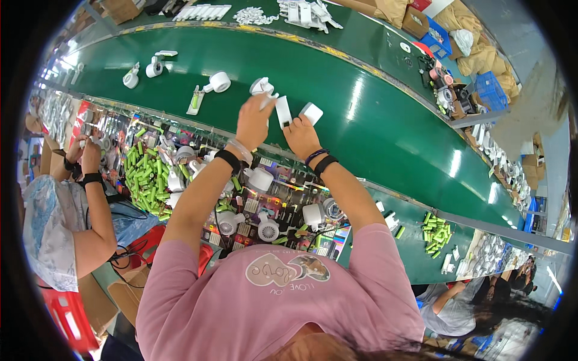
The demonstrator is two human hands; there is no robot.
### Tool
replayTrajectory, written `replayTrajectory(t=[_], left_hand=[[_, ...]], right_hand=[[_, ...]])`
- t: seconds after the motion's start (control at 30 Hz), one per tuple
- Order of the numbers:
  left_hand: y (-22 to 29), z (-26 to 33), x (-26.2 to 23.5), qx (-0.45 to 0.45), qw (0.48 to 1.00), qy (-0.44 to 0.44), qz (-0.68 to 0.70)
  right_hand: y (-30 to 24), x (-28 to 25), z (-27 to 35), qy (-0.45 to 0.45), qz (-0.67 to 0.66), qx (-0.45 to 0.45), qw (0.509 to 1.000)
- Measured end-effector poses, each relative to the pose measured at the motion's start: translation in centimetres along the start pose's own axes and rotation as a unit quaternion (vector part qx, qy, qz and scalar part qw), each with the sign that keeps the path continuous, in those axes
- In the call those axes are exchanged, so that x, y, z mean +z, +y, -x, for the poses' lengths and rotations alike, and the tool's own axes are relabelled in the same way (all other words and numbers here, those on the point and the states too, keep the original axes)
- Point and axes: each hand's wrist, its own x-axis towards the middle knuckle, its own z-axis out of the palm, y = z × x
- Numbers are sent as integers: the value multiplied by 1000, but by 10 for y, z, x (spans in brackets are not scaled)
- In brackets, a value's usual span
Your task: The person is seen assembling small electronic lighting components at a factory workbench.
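Both my arms reach over the green conveyor belt (337,144). My left hand (251,123) is closed, with its fingertips at a small white part, slightly blurred, beside a white round-headed handheld fan (261,86). Whether the part belongs to that fan is unclear. To its right, my right hand (301,137) has its fingers bent onto the lower end of a flat white handle piece (282,111). A white fan head (312,112) touches or lies right by the same fingers. The fingers hide where these two pieces meet.
More white fans (218,82) lie on the belt to the left. A pile of green battery cells (144,177) and several fans (260,179) cover the worktable before me. Another battery pile (436,233) lies right. A co-worker's hands (90,150) work at far left.
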Motion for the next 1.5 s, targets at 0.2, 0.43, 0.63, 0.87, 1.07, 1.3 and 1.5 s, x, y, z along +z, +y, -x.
replayTrajectory(t=[0.2,0.43,0.63,0.87,1.07,1.3,1.5], left_hand=[[1,0,49,215,967,-133,-44],[9,-1,39,224,958,-146,-103],[10,5,43,177,951,-251,-44],[23,0,13,99,947,-289,104],[57,10,-75,79,936,-295,173],[74,37,-182,223,811,-419,341],[84,101,-199,-78,708,-405,573]], right_hand=[[-3,3,16,74,-10,-1,997],[0,-1,20,54,-5,43,998],[4,7,6,27,41,89,995],[23,-22,22,116,-107,80,984],[6,-80,62,219,-253,67,940],[-39,-196,135,-65,-809,124,571],[-73,-225,168,-88,-861,141,481]])
